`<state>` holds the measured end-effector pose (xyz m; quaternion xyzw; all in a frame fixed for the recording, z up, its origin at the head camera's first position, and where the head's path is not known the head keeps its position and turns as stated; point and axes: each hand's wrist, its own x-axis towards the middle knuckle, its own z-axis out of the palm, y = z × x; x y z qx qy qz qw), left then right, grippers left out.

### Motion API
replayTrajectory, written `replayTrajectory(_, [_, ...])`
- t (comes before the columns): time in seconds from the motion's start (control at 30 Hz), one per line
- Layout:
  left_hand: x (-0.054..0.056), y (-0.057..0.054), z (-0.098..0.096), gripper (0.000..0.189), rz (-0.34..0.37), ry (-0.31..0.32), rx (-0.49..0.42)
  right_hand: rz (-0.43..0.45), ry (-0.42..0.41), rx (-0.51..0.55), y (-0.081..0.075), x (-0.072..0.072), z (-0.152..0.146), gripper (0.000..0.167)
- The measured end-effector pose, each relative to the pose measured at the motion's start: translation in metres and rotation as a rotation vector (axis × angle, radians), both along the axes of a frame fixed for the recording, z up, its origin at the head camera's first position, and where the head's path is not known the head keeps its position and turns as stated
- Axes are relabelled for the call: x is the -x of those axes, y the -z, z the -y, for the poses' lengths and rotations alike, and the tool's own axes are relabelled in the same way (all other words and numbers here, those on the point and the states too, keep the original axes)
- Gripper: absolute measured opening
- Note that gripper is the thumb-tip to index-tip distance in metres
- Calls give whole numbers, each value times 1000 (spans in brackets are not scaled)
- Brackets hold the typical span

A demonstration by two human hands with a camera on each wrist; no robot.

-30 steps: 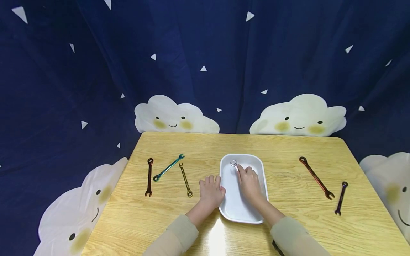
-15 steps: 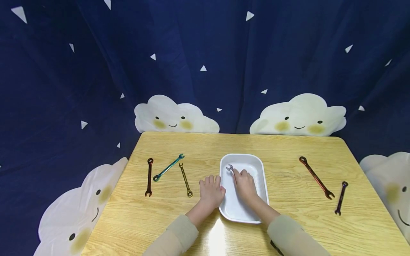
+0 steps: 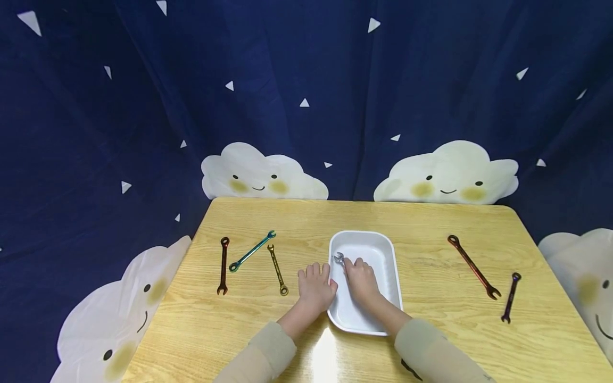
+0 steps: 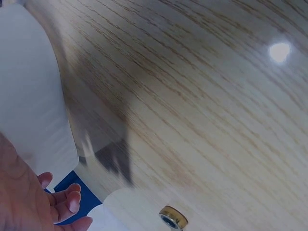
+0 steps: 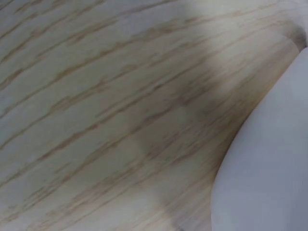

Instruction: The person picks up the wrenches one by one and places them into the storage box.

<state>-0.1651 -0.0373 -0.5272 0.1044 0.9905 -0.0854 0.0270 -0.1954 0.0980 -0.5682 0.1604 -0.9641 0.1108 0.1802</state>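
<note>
In the head view a white tray (image 3: 361, 236) stands on the wooden table. My left hand (image 3: 316, 287) holds its left rim, thumb over the edge and the other fingers outside. The left wrist view shows that hand (image 4: 24, 192) low at the left against the tray's outer wall (image 4: 33, 86). Inside the tray my right hand (image 3: 362, 282) grips a silver wrench (image 3: 339, 257), whose open-ended jaw sticks out past the fingers near the left wall. The rest of the wrench is hidden under the hand. Only table and tray wall (image 5: 269, 159) appear in the right wrist view.
To the left lie a dark red wrench (image 3: 223, 266), a teal wrench (image 3: 251, 251) and a gold wrench (image 3: 277, 269). Towards the right are a red wrench (image 3: 474, 266) and a dark purple wrench (image 3: 511, 298). A navy curtain (image 3: 306, 64) hangs behind the table (image 3: 421, 218).
My right hand has moved left inside the tray with the silver wrench, bringing its open end down and closer to the left wall. The left hand has stayed put.
</note>
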Motion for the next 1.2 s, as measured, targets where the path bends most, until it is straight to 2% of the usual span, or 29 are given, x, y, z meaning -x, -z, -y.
replayTrajectory(0.3, [-1, -1, 0, 35, -1, 7, 8, 29, 0, -47, 4, -1, 0, 26])
replayTrajectory(0.6, [0, 0, 0, 36, 0, 3, 1, -15, -9, -46, 11, -1, -1, 24])
replayTrajectory(0.97, [0, 1, 0, 37, 5, 4, 12, -33, 8, -85, 9, -3, 0, 27])
replayTrajectory(1.2, [0, 1, 0, 37, 9, 3, 16, -44, 3, -63, 8, -3, 0, 27])
